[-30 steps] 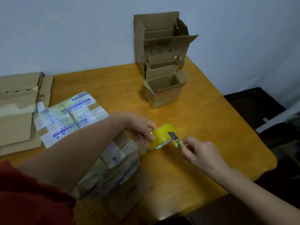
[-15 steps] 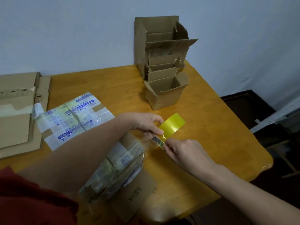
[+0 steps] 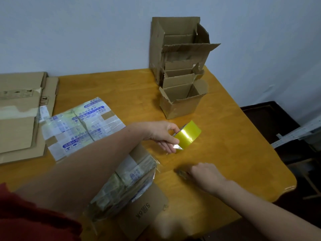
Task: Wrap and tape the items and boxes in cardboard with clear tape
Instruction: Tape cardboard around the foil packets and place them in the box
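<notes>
Cardboard is not yet closed round the bundle (image 3: 128, 185). The bundle, a glossy stack of printed packets, lies on a flat cardboard sheet (image 3: 147, 216) at the near edge of the tabletop (image 3: 234, 153) and is partly hidden by the left forearm. No flap of the sheet is folded up over it.

The tape roll (image 3: 188, 134) is gripped by the left hand (image 3: 161, 134), with thumb and fingers curled round its rim. It is held just above the tabletop, beyond the bundle and apart from it.

The right hand (image 3: 205, 176) is placed knuckles-up on the tabletop, near the bundle's far end, with its fingers curled. A small dark object (image 3: 180, 173) is seen at the fingertips, but the area is blurred, so it cannot be told whether the object is gripped.

The task is judged to be at an early stage:

- A printed sheet (image 3: 81, 126) lies flat and unwrapped to the left.
- Flat cardboard pieces (image 3: 20, 115) are stacked at the left edge and are unused.
- Open boxes (image 3: 180, 66) are stacked against the wall, with flaps up and no tape across them.
</notes>
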